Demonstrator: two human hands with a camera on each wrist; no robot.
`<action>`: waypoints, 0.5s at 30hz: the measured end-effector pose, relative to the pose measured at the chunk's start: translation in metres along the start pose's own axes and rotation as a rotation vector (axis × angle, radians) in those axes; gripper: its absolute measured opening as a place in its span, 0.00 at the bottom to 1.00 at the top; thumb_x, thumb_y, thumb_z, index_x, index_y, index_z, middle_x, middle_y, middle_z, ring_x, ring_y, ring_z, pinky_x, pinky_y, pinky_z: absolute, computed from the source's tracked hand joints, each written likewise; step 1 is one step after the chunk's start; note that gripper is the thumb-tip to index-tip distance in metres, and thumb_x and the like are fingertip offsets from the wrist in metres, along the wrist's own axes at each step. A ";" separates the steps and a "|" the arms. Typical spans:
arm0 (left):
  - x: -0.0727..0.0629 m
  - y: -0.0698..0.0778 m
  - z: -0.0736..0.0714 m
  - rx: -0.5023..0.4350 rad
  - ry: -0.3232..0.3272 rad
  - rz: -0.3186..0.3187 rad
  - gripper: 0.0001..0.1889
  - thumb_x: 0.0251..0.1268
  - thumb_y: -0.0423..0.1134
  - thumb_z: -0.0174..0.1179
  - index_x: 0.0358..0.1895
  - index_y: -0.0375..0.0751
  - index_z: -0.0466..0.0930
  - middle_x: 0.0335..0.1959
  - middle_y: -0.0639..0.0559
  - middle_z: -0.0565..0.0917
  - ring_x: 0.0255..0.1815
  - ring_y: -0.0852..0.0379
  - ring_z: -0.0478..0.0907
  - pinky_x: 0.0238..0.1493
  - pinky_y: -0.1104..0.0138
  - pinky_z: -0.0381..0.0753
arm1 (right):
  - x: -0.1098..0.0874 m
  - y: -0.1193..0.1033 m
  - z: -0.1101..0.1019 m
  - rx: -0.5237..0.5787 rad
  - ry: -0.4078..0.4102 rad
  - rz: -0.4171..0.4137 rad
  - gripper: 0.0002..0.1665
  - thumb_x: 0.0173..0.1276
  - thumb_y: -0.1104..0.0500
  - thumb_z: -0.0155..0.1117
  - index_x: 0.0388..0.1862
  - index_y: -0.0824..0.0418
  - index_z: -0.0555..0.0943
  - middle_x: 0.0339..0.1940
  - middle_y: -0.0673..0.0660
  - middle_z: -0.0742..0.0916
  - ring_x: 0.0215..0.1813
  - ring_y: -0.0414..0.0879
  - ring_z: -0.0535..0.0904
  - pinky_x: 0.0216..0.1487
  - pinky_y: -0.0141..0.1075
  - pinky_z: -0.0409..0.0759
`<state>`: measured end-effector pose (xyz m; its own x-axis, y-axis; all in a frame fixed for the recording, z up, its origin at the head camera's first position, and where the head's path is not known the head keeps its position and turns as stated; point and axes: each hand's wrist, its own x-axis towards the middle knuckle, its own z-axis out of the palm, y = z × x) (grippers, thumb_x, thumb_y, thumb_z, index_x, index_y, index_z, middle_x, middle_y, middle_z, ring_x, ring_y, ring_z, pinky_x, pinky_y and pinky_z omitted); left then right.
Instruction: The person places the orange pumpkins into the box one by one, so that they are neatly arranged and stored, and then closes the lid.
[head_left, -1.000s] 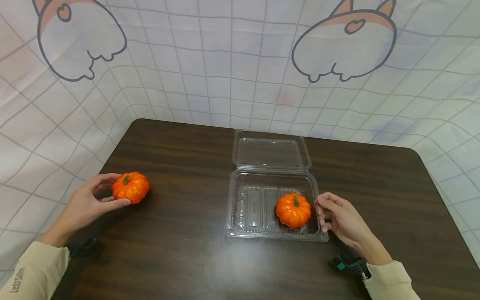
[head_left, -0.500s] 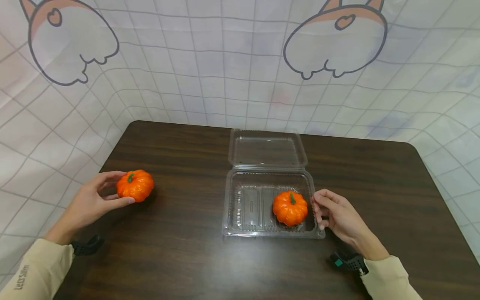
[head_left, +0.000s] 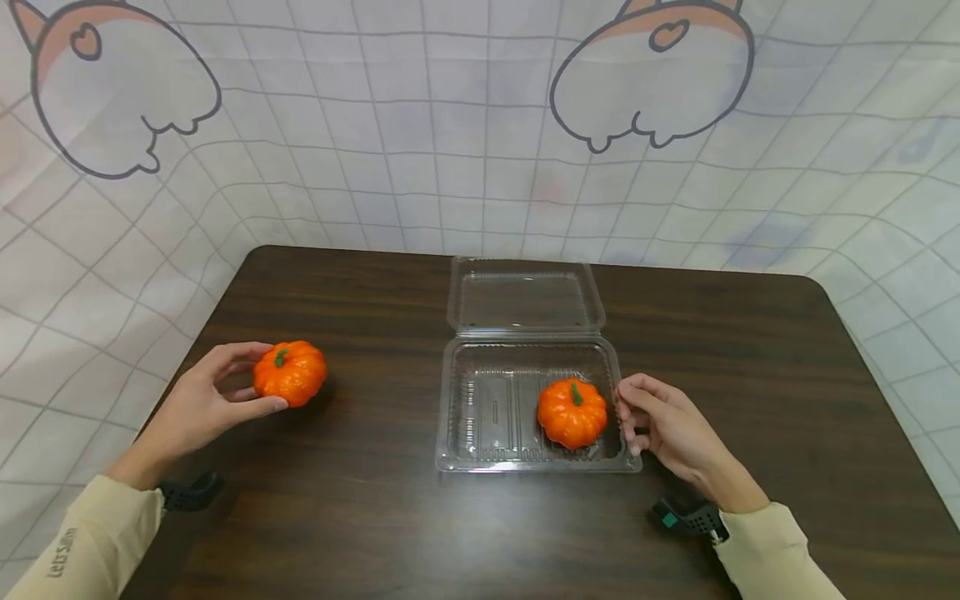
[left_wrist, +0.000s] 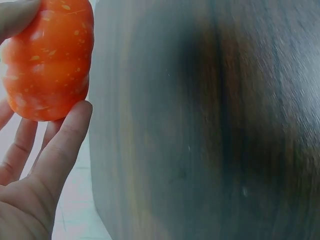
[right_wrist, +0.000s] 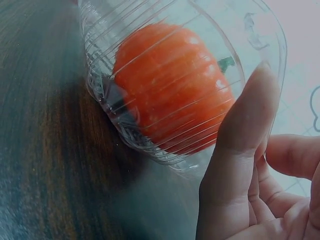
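Observation:
My left hand [head_left: 206,404] grips a small glossy orange pumpkin [head_left: 291,373] with a green stem, thumb on the near side and fingers on the far side. In the left wrist view this pumpkin [left_wrist: 49,60] fills the upper left corner, with a dark shadow on the wood beside it. A clear plastic clamshell box [head_left: 457,417] lies with its lid folded back. Inside it, toward the right wall, sits a second orange pumpkin [head_left: 572,413]. The right hand [head_left: 671,429] pinches the box's right rim; the right wrist view shows the second pumpkin [right_wrist: 172,87] through the ribbed wall.
The dark wood table [head_left: 375,533] carries the box right of its middle. The clear lid [head_left: 525,296] lies back toward the table's far edge. A white grid-patterned cloth [head_left: 397,125] with animal drawings hangs behind and along the sides.
My left hand has moved right with its pumpkin, closer to the box. The right hand keeps its pinch on the rim. The head view has shifted slightly.

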<state>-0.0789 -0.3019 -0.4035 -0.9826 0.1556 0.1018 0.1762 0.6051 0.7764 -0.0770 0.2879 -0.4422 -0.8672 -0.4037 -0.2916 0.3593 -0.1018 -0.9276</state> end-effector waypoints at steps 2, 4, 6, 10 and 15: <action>0.001 0.003 0.002 0.001 -0.004 0.001 0.37 0.51 0.32 0.80 0.65 0.37 0.72 0.59 0.66 0.73 0.51 0.82 0.78 0.45 0.81 0.85 | 0.000 -0.001 0.000 0.001 -0.001 0.001 0.12 0.85 0.49 0.51 0.47 0.55 0.75 0.30 0.44 0.82 0.26 0.37 0.78 0.26 0.28 0.81; 0.002 0.006 0.004 0.002 -0.011 0.004 0.37 0.52 0.32 0.80 0.66 0.36 0.72 0.58 0.69 0.72 0.51 0.82 0.79 0.45 0.82 0.85 | 0.000 -0.001 0.000 0.002 0.001 0.001 0.12 0.85 0.49 0.51 0.46 0.55 0.76 0.30 0.44 0.82 0.26 0.37 0.78 0.26 0.28 0.82; 0.004 0.008 0.007 0.000 -0.015 0.006 0.38 0.52 0.33 0.80 0.66 0.36 0.71 0.58 0.69 0.72 0.52 0.82 0.79 0.45 0.82 0.84 | 0.000 -0.001 0.000 0.002 0.005 0.001 0.11 0.85 0.49 0.51 0.46 0.54 0.76 0.30 0.44 0.82 0.26 0.37 0.79 0.26 0.28 0.82; 0.005 0.013 0.012 -0.007 -0.024 0.019 0.38 0.52 0.32 0.80 0.66 0.36 0.71 0.58 0.70 0.73 0.52 0.82 0.78 0.46 0.82 0.84 | 0.001 -0.001 0.000 0.002 0.009 0.006 0.12 0.84 0.49 0.52 0.46 0.54 0.76 0.30 0.44 0.82 0.26 0.37 0.78 0.26 0.28 0.82; 0.008 0.019 0.017 -0.009 -0.039 0.030 0.37 0.52 0.33 0.80 0.65 0.37 0.72 0.60 0.70 0.74 0.53 0.81 0.79 0.47 0.82 0.84 | 0.001 -0.001 0.001 0.002 0.018 0.014 0.12 0.84 0.48 0.52 0.46 0.55 0.76 0.30 0.44 0.82 0.25 0.37 0.78 0.26 0.28 0.82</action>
<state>-0.0822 -0.2764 -0.3985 -0.9737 0.2043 0.1009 0.2050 0.5925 0.7790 -0.0776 0.2871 -0.4415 -0.8682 -0.3882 -0.3089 0.3722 -0.0980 -0.9230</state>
